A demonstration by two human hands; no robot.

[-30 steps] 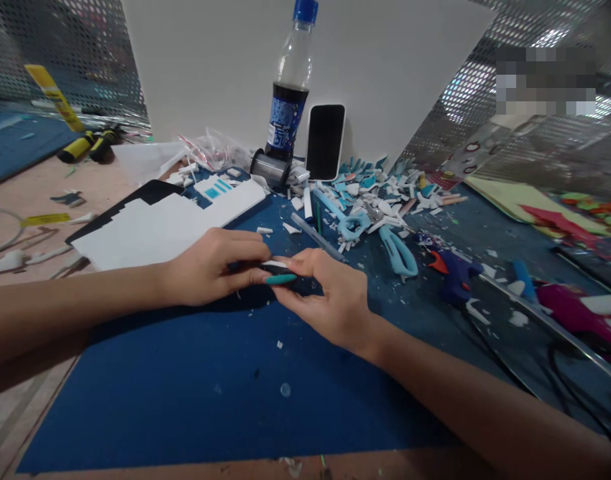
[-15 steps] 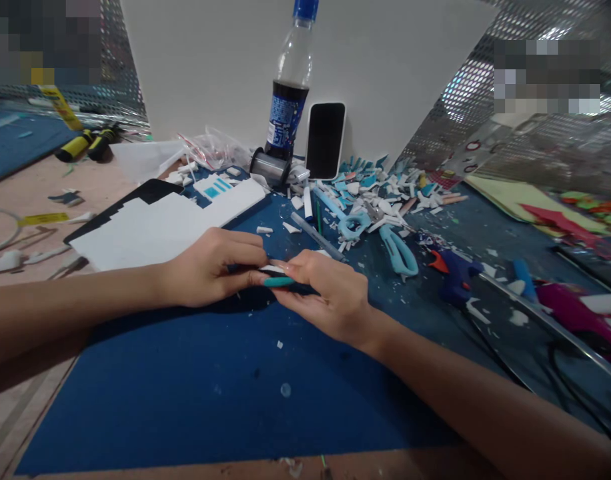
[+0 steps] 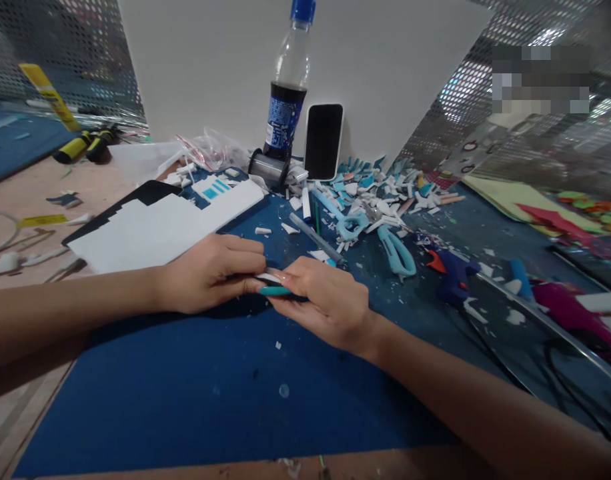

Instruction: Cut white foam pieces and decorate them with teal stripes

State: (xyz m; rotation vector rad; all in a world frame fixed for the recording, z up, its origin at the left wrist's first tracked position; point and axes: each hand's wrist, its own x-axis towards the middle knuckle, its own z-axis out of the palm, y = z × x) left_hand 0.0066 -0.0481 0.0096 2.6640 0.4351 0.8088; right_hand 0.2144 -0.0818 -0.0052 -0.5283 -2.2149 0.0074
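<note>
Just above the blue mat (image 3: 210, 393), my two hands meet over one small flat piece with a teal edge and a white edge (image 3: 274, 291). My left hand (image 3: 210, 275) pinches its left end between thumb and fingers. On the other end, my right hand (image 3: 328, 303) is closed, with the thumb along the top and fingers curled below. Dark space shows between the teal and white edges; most of the piece is covered by my fingers. Behind my left hand lies a stepped white sheet (image 3: 140, 233). A translucent grey stick (image 3: 315, 239) lies behind my right hand.
Behind stand a cola bottle (image 3: 284, 113), a phone (image 3: 324, 141) and a spool (image 3: 269, 169). Teal and white scraps (image 3: 380, 190) are heaped beside light-blue-handled scissors (image 3: 396, 252). A blue glue gun (image 3: 455, 275) with a cord lies right. Yellow-black tools (image 3: 85, 147) lie far left.
Both hands have moved very slightly down and left in view, still holding the piece. The teal edge shows a little further left. Nothing else has visibly moved on the table.
</note>
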